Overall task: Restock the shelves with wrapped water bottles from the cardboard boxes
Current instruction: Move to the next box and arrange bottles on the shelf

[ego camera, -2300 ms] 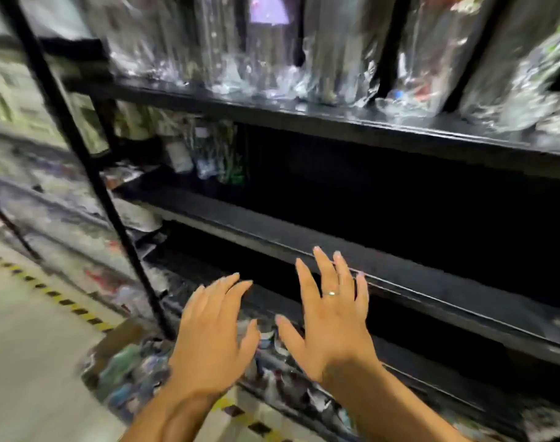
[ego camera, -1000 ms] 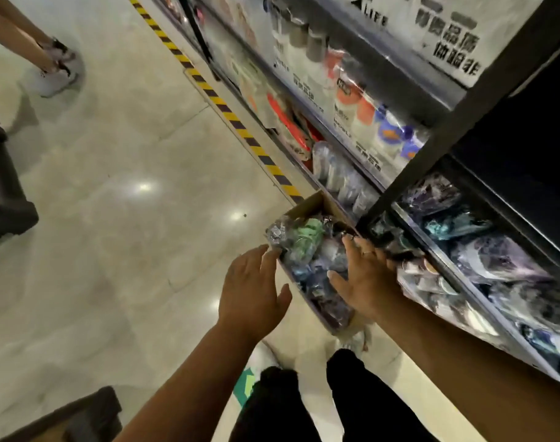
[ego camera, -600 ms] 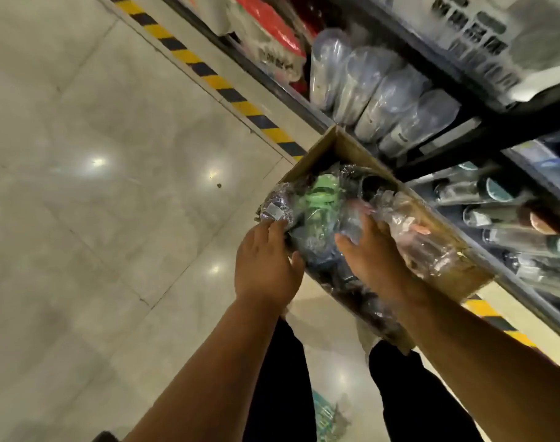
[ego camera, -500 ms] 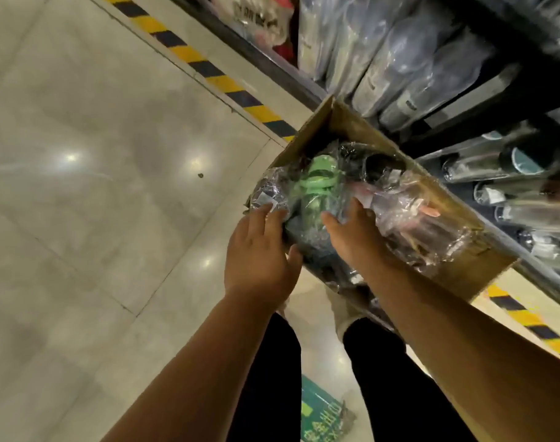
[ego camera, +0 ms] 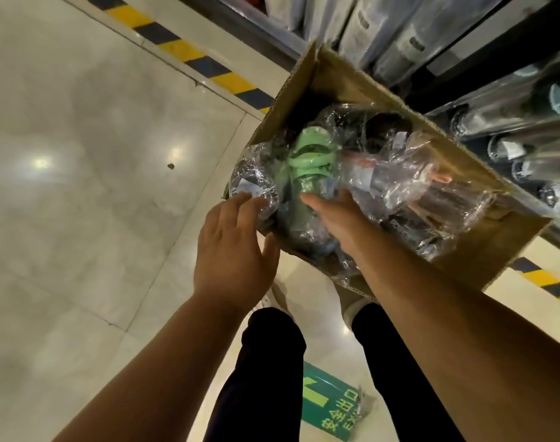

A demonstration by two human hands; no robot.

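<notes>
Both bare forearms reach forward. The left hand (ego camera: 235, 247) shows its back, fingers straight and slightly spread. The right hand (ego camera: 334, 220) has its thumb straight; its other fingers are hidden.

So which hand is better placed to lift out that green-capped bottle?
Probably the right hand: it lies inside the cardboard box, right beside the green-capped bottle. The left hand only touches wrapping at the box's near edge.
</notes>
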